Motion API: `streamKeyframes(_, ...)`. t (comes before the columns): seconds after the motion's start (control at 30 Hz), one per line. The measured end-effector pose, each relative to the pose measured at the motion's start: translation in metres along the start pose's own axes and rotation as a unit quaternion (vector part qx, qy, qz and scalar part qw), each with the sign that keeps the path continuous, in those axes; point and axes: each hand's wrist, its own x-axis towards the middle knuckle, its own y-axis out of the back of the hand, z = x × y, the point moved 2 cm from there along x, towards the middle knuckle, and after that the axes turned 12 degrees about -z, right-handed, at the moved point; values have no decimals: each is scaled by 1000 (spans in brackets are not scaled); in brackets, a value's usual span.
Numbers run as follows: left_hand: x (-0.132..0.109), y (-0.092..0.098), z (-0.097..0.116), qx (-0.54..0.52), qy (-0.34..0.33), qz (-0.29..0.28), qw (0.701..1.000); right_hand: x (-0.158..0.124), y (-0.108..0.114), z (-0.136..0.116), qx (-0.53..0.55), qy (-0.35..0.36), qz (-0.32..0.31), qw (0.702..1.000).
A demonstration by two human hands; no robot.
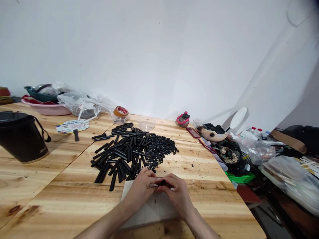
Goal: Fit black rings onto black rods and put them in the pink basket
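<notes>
My left hand [146,186] and my right hand [175,189] meet over a pale flat board [147,212] near the table's front edge. The fingers of both are closed in a pinch around a small black piece [163,182]. Fingertips cover most of it, so its full shape is hidden. Just beyond my left hand lies a loose heap of black tubes [124,152], pointing in many directions. Against its right side spreads a pile of small black cut pieces [160,149].
A black cup [22,137] stands at the left; a hand fan [72,126] lies behind it. At the back are a pink basin [50,109], a tape roll [121,112] and a clear tub [147,124]. A phone [193,132] and bags crowd the right edge.
</notes>
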Motion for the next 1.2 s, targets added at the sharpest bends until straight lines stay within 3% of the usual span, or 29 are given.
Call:
streamKeyframes(0.13, 0, 15, 14, 13, -12, 34, 999, 6, 12, -25, -42, 40, -4, 998)
streamKeyframes(0.23, -8, 16, 19, 25, -23, 60, 998, 5, 10, -34, -76, 53, -4, 996)
streamKeyframes(0.43, -9, 1, -2, 86, -27, 20, 996, 6, -10, -5, -69, 6, -60, 996)
streamKeyframes(0.5, -5, 8, -6, 54, -44, -8, 998, 12, -8, 3, -23, -22, -60, 998)
streamKeyframes(0.57, -3, 19, -10, -18, -38, -29, 999, 18, -2, 9, 89, -69, -51, 992)
streamKeyframes(0.7, -8, 35, -21, -198, 25, 10, 980, 24, 7, 15, 313, -138, -10, 940)
streamKeyframes(0.83, -18, 26, -21, -291, 39, 4, 956, 25, 5, 17, 399, -141, -10, 906)
streamKeyframes(1.03, -21, 13, 2, -323, 6, 34, 946, 24, -6, 18, 489, -133, -17, 862)
streamKeyframes(1.2, -17, 5, 7, -309, 3, 66, 949, 18, -12, 23, 532, -162, -4, 831)
